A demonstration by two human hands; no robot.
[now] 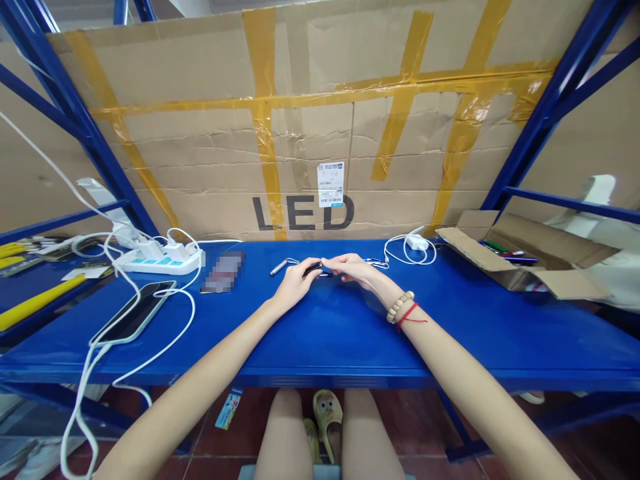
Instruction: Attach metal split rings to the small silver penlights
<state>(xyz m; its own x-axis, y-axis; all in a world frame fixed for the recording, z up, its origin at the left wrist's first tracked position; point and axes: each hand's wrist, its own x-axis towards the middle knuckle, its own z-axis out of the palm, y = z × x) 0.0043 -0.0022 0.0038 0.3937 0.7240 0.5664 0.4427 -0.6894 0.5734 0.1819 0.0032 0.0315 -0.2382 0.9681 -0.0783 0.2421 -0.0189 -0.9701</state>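
Over the middle of the blue metal table, my left hand (296,285) is closed round a slim black pen-like object (313,267). The fingers of my right hand (351,267) are pinched together at its right end, partly hiding it. A second dark slim piece (325,274) shows just below, between the hands; whether it is held or lying on the table I cannot tell. To the left of my left hand lies a silver pen-like piece (279,268). Small blue and white items (376,263) lie behind my right wrist, too small to name.
A power strip (160,261) with white cables and two phones, one a white-edged phone (134,313), are on the left. A white charger (417,241) with a coiled cable lies back right. An open cardboard box (500,267) holds pens. A large cardboard sheet (210,167) stands behind.
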